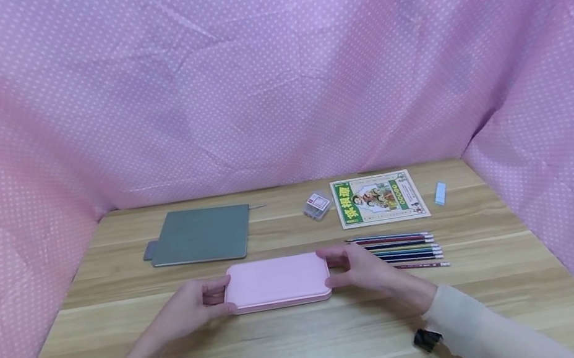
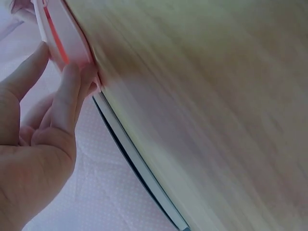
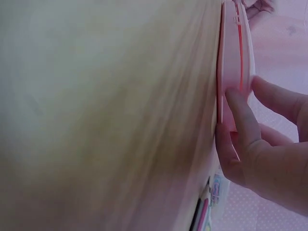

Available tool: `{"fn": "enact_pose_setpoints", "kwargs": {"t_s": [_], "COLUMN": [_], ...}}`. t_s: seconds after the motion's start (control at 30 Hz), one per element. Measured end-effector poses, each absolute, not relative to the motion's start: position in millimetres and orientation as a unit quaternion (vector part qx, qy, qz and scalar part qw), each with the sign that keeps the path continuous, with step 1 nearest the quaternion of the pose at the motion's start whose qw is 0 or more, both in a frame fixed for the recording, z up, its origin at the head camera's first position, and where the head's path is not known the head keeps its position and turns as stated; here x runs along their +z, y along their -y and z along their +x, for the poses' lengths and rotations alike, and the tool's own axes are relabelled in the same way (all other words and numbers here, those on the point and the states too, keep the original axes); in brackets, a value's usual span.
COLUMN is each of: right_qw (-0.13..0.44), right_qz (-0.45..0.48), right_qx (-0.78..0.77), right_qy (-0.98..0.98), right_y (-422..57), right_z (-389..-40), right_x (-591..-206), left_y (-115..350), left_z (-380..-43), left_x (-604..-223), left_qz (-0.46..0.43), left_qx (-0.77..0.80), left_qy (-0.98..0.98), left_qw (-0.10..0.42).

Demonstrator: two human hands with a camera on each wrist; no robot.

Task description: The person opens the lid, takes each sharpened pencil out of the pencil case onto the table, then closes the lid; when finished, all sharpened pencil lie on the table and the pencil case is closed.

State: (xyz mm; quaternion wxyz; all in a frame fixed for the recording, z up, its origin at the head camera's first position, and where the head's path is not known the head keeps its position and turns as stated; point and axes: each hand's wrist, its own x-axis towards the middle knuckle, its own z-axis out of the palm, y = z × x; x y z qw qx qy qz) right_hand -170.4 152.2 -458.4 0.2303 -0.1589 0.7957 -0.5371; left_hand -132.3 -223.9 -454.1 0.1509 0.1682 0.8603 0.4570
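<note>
A pink pencil case (image 1: 277,282) lies lengthwise across the middle of the wooden table, its smooth lid facing up. At its left end my left hand (image 1: 194,303) grips it between thumb and fingers. My right hand (image 1: 360,269) holds the opposite end the same way, thumb at the near corner and index finger at the far corner. In the left wrist view a bright orange-red line runs along the side of the case (image 2: 77,36), between lid and base. The right wrist view has fingertips pressed on its end wall.
Several pencils (image 1: 408,250) lie side by side just right of my right hand. Farther back are a grey-green notebook (image 1: 202,235), a small clear box (image 1: 317,205) with a label, a green-and-white printed booklet (image 1: 379,199) and a light-blue block (image 1: 440,193). Pink dotted cloth (image 1: 271,81) surrounds the table.
</note>
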Motion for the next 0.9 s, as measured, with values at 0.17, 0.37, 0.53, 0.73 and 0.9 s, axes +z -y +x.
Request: {"fn": "enact_pose_setpoints", "kwargs": {"t_s": [0.17,0.37,0.53,0.73,0.9], "right_qw": [0.219,0.207,0.202,0.203,0.202], "right_qz": [-0.169,-0.192,-0.196,-0.191,-0.203], "right_qx": [-0.510,-0.473,-0.460,-0.454,-0.448], "right_qy": [-0.814,-0.834,-0.842,-0.846,-0.847], "right_y": [-149,-146,-145,-146,-145], "right_z": [-172,-172,-172,-171,-170], "right_x": [-455,-452,-450,-448,-448], "left_y": [221,217,214,211,212], "left_z": [-133,-131,-128,-128,-126], "left_x": [-455,-455,-456,-454,-454], "left_qz": [0.144,0.130,0.133,0.135,0.126], "left_qx": [0.472,0.489,0.488,0.473,0.478], "left_qy": [-0.859,-0.854,-0.855,-0.864,-0.861], "left_qw": [0.137,0.124,0.112,0.108,0.116]}}
